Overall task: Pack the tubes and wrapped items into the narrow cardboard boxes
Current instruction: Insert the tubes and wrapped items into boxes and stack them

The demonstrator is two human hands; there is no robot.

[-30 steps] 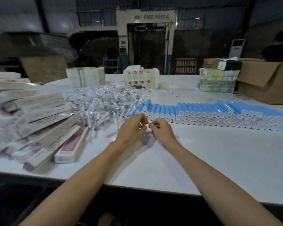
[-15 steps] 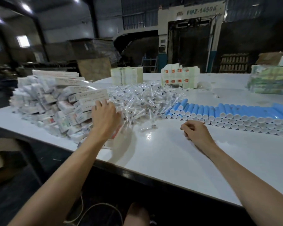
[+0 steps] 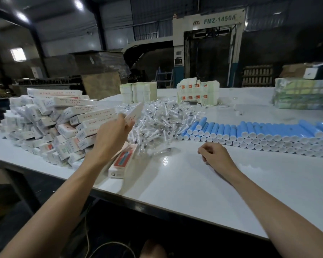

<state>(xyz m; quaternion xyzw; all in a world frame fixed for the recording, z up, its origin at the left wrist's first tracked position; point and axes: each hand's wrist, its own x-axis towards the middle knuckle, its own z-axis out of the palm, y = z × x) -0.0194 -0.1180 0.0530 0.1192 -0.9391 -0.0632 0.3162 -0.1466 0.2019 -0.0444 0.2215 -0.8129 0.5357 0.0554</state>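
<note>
At your left, matte white narrow boxes (image 3: 50, 125) lie heaped in a slanting pile. Your left hand (image 3: 112, 135) pinches one long, flat-sided box (image 3: 135, 113) by its end, raised and tilted beside the crinkly clear wrapped items (image 3: 162, 118). Your right hand (image 3: 215, 155) rests on the glossy white table (image 3: 194, 192), fingers loosely curled, nothing visible in it. Just beyond it, smooth blue tubes (image 3: 259, 133) with round white caps lie stacked in rows.
</note>
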